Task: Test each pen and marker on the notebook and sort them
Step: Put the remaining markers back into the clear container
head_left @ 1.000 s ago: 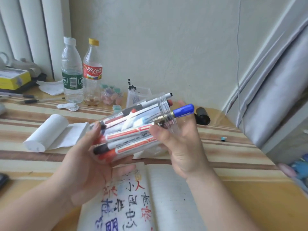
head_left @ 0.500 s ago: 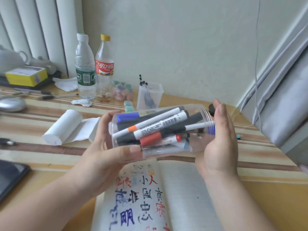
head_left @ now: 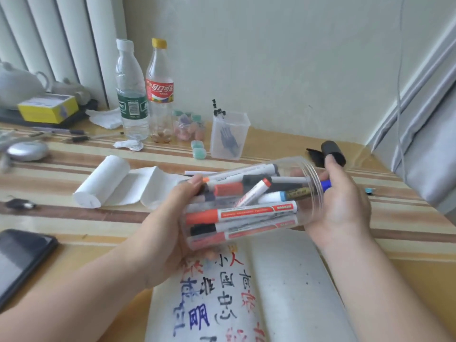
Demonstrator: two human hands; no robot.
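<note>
Notebook (head_left: 283, 280) edge behind jar (head_left: 302, 213) of markers (head_left: 246, 214)

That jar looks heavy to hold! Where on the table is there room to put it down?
Room for the jar: bare striped table lies between the tissue roll and the phone, and more to the right of the notebook, whose right page is nearly blank too. The back is crowded: bottles, small jars, clear cup.

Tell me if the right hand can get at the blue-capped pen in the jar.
Probably yes: the clear jar lies sideways in the left hand, its open mouth at the right hand, and the blue-capped pen pokes past the rim.
</note>
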